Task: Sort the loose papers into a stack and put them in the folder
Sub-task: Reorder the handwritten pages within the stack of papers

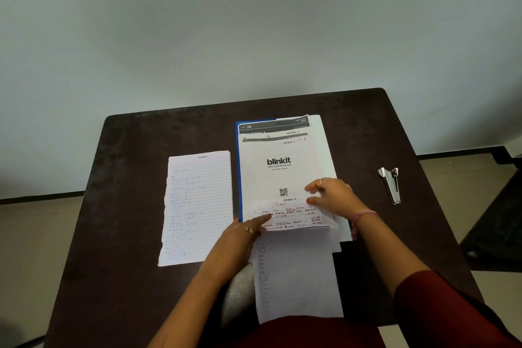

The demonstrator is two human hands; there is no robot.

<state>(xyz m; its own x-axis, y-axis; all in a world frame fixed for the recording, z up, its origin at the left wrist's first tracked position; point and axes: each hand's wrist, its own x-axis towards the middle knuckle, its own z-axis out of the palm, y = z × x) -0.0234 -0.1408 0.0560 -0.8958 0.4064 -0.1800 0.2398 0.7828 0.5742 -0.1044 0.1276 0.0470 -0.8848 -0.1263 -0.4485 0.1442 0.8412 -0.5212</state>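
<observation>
I see the stack [278, 175] lying on the blue folder [239, 172] near the far edge of the worktop [135, 206], right of its middle. Only a blue strip of the folder shows along the stack's left side and far left corner; the rest is covered, so I cannot tell whether it lies open or closed. The top sheet reads "blinkit" with a QR code below; darker printed sheets peek out beyond its far end, their text mostly cut off. At the near end a handwritten sheet in red ink is curling up. My right hand [332, 196] pinches that end between thumb and fingers, a ring on one finger. My left hand [245, 230] rests with straight fingers on the stack's near left corner. A long white sheet [296, 277] runs from under the stack past the near edge; its faint writing is unreadable. A lined page [196, 206] lies apart to the left. A stapler [391, 185] sits toward the right edge.
</observation>
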